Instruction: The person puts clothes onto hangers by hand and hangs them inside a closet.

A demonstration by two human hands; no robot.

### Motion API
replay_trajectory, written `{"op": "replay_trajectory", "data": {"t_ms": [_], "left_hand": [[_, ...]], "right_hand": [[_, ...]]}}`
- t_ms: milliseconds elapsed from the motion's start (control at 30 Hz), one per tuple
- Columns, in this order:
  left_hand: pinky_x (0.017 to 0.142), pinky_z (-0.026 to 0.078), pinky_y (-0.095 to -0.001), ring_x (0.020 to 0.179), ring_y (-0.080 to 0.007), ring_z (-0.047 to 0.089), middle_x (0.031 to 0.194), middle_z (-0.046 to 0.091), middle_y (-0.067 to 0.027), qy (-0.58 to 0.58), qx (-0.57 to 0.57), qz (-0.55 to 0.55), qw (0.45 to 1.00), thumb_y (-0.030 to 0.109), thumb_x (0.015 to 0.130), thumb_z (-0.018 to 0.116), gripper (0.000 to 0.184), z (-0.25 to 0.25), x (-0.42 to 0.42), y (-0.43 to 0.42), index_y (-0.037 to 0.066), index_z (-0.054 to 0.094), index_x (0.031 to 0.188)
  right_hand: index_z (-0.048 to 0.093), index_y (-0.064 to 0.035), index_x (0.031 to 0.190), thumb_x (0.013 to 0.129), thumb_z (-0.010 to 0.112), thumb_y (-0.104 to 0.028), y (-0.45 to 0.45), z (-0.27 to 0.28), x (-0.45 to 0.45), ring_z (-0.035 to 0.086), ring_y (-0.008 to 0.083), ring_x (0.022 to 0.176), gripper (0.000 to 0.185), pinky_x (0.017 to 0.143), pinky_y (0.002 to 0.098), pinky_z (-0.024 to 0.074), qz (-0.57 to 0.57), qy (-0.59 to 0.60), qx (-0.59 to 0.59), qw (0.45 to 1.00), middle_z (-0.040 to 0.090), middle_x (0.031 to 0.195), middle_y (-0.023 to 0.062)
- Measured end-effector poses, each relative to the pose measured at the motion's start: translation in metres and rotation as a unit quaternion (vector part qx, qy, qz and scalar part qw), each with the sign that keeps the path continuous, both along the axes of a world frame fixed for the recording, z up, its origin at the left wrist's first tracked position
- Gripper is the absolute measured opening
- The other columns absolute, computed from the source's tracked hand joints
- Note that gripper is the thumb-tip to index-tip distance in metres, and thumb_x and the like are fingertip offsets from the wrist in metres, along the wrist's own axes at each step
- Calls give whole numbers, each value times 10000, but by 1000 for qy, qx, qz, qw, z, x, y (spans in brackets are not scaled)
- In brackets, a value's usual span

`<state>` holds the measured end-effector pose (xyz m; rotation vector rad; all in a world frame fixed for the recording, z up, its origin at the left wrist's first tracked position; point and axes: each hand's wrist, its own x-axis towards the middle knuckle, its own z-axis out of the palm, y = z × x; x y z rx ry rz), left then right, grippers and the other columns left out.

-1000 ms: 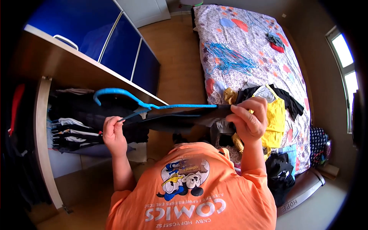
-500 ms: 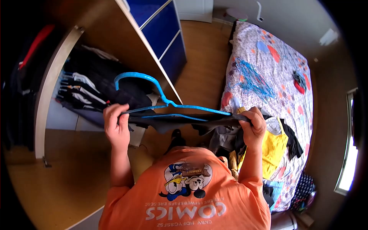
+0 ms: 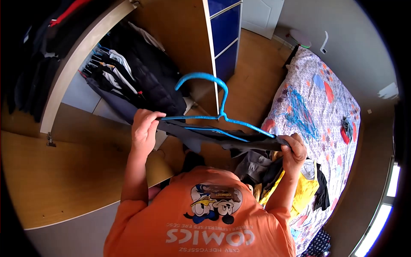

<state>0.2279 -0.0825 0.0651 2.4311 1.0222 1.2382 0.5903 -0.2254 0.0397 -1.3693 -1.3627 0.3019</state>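
A blue hanger (image 3: pixel 223 96), hook upward, sits inside a dark garment (image 3: pixel 205 136) held up in front of the orange shirt. My left hand (image 3: pixel 145 130) pinches the garment at the hanger's left end, fingers closed. At the lower right end, my right hand (image 3: pixel 294 152) grips the garment's other corner beside the hanger's tip. The garment hangs slightly slanted between both hands, and the hanger's lower bar shows along its opening.
An open wardrobe (image 3: pixel 70 70) with hanging clothes (image 3: pixel 124 73) stands at the left. On the right, a patterned bed (image 3: pixel 319 160) holds several blue hangers (image 3: pixel 299 113), a yellow garment (image 3: pixel 305 192) and dark clothes. A wooden door panel (image 3: pixel 77 184) lies lower left.
The view has turned toward the wardrobe, so the bed sits farther right. Both hands still hold the garment; its right end is now lower, and the hanger's hook stands more upright.
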Motion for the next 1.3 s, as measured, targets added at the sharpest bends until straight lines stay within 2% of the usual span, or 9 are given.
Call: {"op": "replay_trajectory", "data": {"t_ms": [233,400,467,600,733,1000,1133,1233,1300], "left_hand": [[697,401,-331,738,-257,490,793,550,-90,-7,18,-25,999,-1,840,551,84,-8,-24,25,13,597,909],[696,398,-326,733,-255,483,793,554,-95,-43,14,20,999,15,846,554,60,-10,-49,39,-2,592,890],[695,397,-324,733,-251,484,792,560,-93,-50,18,20,998,21,848,555,58,-6,-61,45,-3,594,883],[696,393,-319,733,-239,486,782,575,-85,-57,45,30,997,42,853,555,65,-3,-91,55,-5,598,868],[698,390,-317,726,-238,487,779,582,-82,-52,42,83,994,60,873,535,89,-4,-134,59,-4,596,868],[715,421,-303,783,-228,519,814,608,-74,-68,39,188,979,85,887,546,115,-3,-203,61,-2,605,933],[799,427,-314,869,-245,530,916,600,-81,-61,15,259,964,69,865,581,144,-4,-229,61,19,621,994],[877,399,-332,1021,-253,484,1082,550,-96,-44,49,412,909,79,833,625,213,-8,-226,61,69,630,1045],[817,433,-302,900,-207,534,1070,570,-93,-93,35,375,922,56,834,615,236,-20,-228,63,54,619,1070]], "right_hand": [[684,-34,901,743,680,-60,16,9,-23,466,159,614,161,558,259,370,8,-27,5,1000,491,688,39],[695,-61,914,719,687,-152,41,27,-54,510,205,730,216,647,319,395,-34,-172,61,983,540,820,60],[693,-69,922,701,692,-185,54,33,-71,516,224,730,249,667,341,401,-55,-178,73,980,552,814,60],[678,-54,927,709,693,-194,82,50,-100,519,254,709,260,627,351,402,11,-234,54,971,549,782,80],[661,-28,882,737,698,-162,98,32,-105,499,253,609,200,544,345,386,149,-107,-7,983,515,677,87],[624,10,886,844,644,-191,141,27,-164,543,255,587,206,548,320,422,329,-5,-80,941,564,674,94],[624,21,917,896,597,-156,153,12,-203,555,166,631,180,586,275,439,371,106,-170,906,592,711,82],[623,27,960,916,568,-139,167,-1,-240,522,118,639,180,596,251,438,378,132,-234,886,576,712,57],[618,22,977,932,545,-140,179,-1,-269,506,98,645,183,601,237,436,376,140,-257,879,555,708,35]]}}
